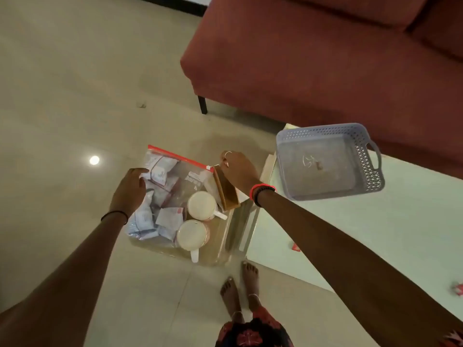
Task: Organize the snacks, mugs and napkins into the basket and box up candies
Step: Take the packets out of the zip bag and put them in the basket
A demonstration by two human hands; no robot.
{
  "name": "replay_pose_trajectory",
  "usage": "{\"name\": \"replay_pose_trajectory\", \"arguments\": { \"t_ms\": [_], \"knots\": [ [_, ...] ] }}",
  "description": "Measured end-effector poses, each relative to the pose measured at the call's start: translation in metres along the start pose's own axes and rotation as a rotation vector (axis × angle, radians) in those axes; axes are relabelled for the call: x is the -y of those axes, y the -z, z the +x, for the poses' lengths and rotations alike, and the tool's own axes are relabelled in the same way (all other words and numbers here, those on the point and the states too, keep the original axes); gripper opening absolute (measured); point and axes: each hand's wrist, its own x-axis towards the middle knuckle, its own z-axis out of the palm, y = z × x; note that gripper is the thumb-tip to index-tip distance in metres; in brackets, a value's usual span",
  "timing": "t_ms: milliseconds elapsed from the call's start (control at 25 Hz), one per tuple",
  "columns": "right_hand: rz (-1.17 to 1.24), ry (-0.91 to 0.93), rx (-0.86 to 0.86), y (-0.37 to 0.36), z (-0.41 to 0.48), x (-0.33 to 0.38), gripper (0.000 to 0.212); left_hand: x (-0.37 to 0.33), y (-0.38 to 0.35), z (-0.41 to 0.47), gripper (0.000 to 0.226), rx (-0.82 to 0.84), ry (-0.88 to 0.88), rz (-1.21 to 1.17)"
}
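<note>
Red-zipped bag (175,177) — print unreadable — right grip (239,171) pinching its corner, left grip (130,189) spread.

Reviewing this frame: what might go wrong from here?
The right hand only pinches the zip end of the clear red-sealed bag of packets; its weight may slip that grip.
The white mugs stand right beside the bag; lifting it could tip them.
The grey perforated plastic basket sits by the white table edge; loading could push it off.

Red sofa (325,58) cut by top and right edges, red wrapper (458,288) cropped at right edge, bits (318,165) in grey basket (370,169) too small to tell, zip bag (175,176) print unreadable
</note>
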Motion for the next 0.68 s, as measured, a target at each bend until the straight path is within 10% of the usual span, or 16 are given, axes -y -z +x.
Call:
{"name": "replay_pose_trajectory", "arguments": {
  "t_ms": [280, 680],
  "knots": [
    [-0.237, 0.100, 0.207, -0.055, 0.075, -0.007, 0.036, 0.053, -0.041, 0.055, 0.052, -0.010, 0.465, 0.024],
    [-0.248, 0.188, 0.219, -0.067, 0.090, 0.016, 0.021, 0.062, -0.025, 0.055, 0.031, -0.262, 0.513, -0.525]
  ]
}}
